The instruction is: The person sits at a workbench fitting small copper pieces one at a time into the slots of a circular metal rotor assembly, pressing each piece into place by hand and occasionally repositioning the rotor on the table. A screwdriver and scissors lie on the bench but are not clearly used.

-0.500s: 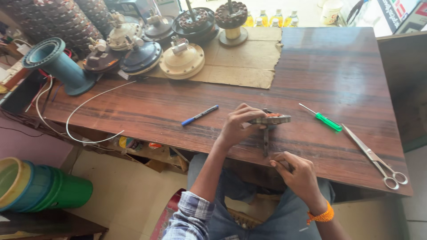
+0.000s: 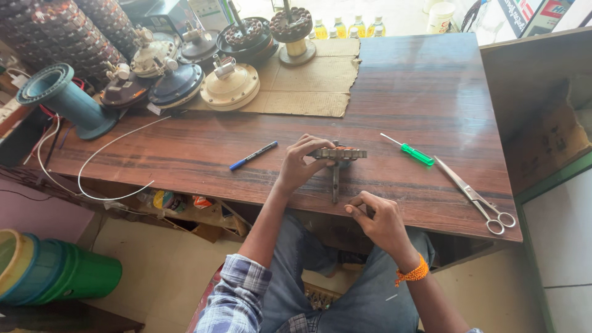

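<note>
Little has shifted: my left hand (image 2: 300, 165) still keeps its grip on the stator (image 2: 338, 153) mid-counter (image 2: 425, 86); right hand (image 2: 377, 217), at its 5 o'clock, pinches something too small to tell.

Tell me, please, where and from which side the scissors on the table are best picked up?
Probably by the handle loops of the scissors: they lie flat and shut near the table's front right corner, loops toward the person, blades pointing away. Coming from the near edge with the right hand, the closest, keeps fingers clear of the tips.
</note>
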